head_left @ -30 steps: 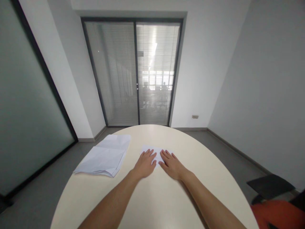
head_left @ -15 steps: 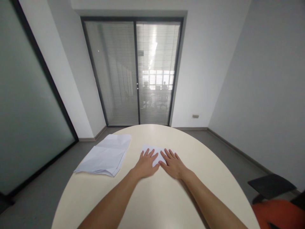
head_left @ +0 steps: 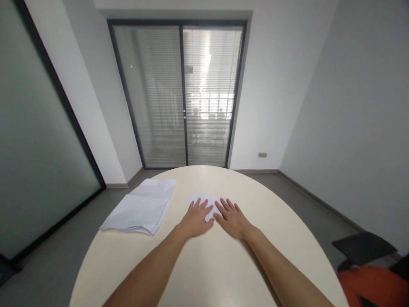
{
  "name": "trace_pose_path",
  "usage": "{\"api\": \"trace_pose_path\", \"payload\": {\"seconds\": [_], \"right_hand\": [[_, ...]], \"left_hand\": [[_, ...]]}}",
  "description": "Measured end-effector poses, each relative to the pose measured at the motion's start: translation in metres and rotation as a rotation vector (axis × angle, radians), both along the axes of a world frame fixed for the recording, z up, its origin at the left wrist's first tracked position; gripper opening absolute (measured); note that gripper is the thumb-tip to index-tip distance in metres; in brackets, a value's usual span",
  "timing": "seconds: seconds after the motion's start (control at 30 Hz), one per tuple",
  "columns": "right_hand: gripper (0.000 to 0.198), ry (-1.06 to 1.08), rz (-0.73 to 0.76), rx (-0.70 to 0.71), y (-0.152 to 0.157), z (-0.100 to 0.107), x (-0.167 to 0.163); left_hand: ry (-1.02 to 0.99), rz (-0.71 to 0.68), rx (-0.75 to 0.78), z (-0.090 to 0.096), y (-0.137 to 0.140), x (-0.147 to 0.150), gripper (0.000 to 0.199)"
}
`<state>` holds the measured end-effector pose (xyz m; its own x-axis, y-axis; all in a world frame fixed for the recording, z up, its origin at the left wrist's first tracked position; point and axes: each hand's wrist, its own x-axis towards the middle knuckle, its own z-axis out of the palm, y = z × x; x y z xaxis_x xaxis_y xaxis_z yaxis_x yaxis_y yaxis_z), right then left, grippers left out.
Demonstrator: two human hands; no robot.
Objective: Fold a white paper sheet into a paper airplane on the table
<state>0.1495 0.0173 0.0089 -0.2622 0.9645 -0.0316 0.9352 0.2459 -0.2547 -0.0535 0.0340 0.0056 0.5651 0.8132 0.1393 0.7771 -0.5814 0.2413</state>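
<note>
A small white sheet of paper (head_left: 209, 214) lies on the cream-coloured round table (head_left: 204, 264), partly covered by both hands. My left hand (head_left: 197, 219) rests flat on the paper's left part with its fingers spread. On the right part lies my right hand (head_left: 232, 219), palm down, its fingers spread too. The two thumbs come close together near the paper's lower edge. What lies under the palms is hidden. Left of my left hand, a stack of larger white sheets (head_left: 140, 209), creased and folded, sits at the table's left edge.
An orange chair (head_left: 373, 285) with a black armrest (head_left: 364, 248) stands at the lower right, beside the table. Beyond the far edge are glass doors (head_left: 153, 106) with blinds. A frosted glass panel (head_left: 38, 140) is at the left.
Both hands stay spread on the small paper with hardly any movement. The whole view has shifted very slightly.
</note>
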Motion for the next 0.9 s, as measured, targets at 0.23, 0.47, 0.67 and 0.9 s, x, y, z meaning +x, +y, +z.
{"api": "trace_pose_path", "payload": {"seconds": [0.23,0.47,0.67,0.9], "right_hand": [[0.075,-0.001,0.013,-0.009,0.001,0.0014,0.0016],[0.075,0.016,0.023,-0.003,0.0008,0.0023,0.003],[0.077,0.019,0.029,-0.011,0.0006,0.0025,0.0038],[0.08,0.036,0.044,-0.01,0.0006,0.0031,0.0046]], "left_hand": [[-0.012,0.005,0.007,-0.0044,0.0025,-0.0012,0.058],[-0.021,-0.001,0.024,-0.0015,0.0011,-0.0009,0.056],[-0.04,0.008,0.04,-0.0003,0.0003,-0.0001,0.054],[-0.072,0.014,0.064,0.0006,0.0008,-0.001,0.049]]}}
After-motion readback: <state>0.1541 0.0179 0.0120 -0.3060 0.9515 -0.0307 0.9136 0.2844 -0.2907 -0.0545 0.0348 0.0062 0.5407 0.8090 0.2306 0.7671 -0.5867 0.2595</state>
